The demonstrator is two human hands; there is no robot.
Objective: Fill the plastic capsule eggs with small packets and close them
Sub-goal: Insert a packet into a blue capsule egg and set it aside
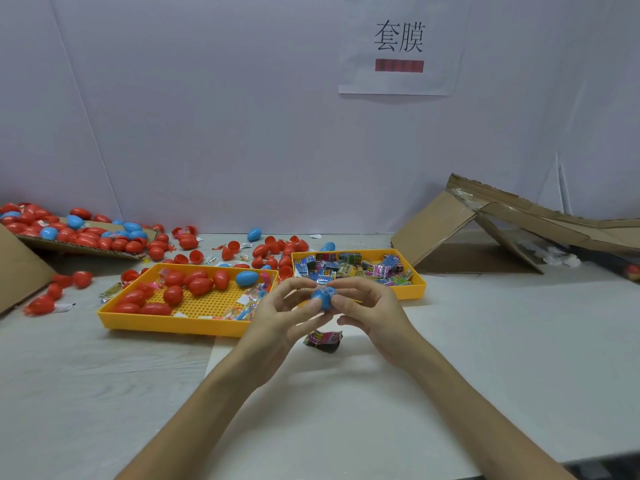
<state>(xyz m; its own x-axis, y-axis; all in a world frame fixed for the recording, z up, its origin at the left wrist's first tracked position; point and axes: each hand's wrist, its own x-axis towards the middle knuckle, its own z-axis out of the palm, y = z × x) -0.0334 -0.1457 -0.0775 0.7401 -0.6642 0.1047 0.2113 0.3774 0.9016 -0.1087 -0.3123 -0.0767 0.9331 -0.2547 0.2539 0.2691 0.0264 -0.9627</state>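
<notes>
- While both hands are meeting at the centre of the frame, a blue capsule egg (323,298) is sitting pinched between their fingertips, held in the air just in front of the two yellow trays. It is glossy and rounded, a scrap of printed wrapper is showing at its top, and whether its halves are fully seated cannot be told.
- A dark packet (323,341) with pink print is lying on the white table (450,358) directly below the egg, apart from both hands.
- Red eggs (194,284) and one blue egg (246,278) are resting in the left tray (166,325), its near right corner disappearing behind the left hand. The right tray (419,284), heaped with printed packets (353,270), is sitting just behind the fingers.
- Open tabletop is spreading across the lower half of the frame on both sides of the forearms. Loose red eggs (156,252) are crowding the middle left, and a collapsed cardboard box (485,230) is leaning at the right edge.
- The left hand (277,317) is gripping the egg's left side with thumb and curled fingers. The right hand (370,306) is clamping the right side likewise, its index finger arching over the top, and both forearms are reaching up from the lower edge.
</notes>
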